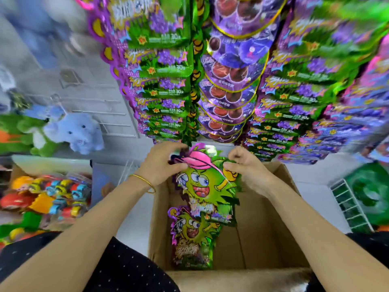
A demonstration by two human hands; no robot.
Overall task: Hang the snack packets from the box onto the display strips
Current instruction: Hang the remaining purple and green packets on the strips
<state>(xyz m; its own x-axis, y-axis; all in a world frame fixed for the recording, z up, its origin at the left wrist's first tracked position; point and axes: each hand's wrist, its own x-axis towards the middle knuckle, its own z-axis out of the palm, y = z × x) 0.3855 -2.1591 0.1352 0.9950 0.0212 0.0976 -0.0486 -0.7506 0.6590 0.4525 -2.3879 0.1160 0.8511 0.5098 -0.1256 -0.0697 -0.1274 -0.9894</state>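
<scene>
Left hand (pixel 160 165): fingers curled, pinching the top left edge of a green cartoon snack packet (pixel 204 186). Gold bangle (pixel 145 182) on that wrist.
Right hand (pixel 246 167): fingers curled, pinching the packet's top right edge.
Packet hangs upright between both hands, its top at the bottom end of the display strip (pixel 194 74); whether it is hooked on cannot be told.
Below the hands: open cardboard box (pixel 263 228), a second packet (pixel 193 237) lying inside.
Above the hands: rows of hung packets (pixel 166 81) on either side of the strip.
Far left of the hands: blue plush elephant (pixel 77 131).
</scene>
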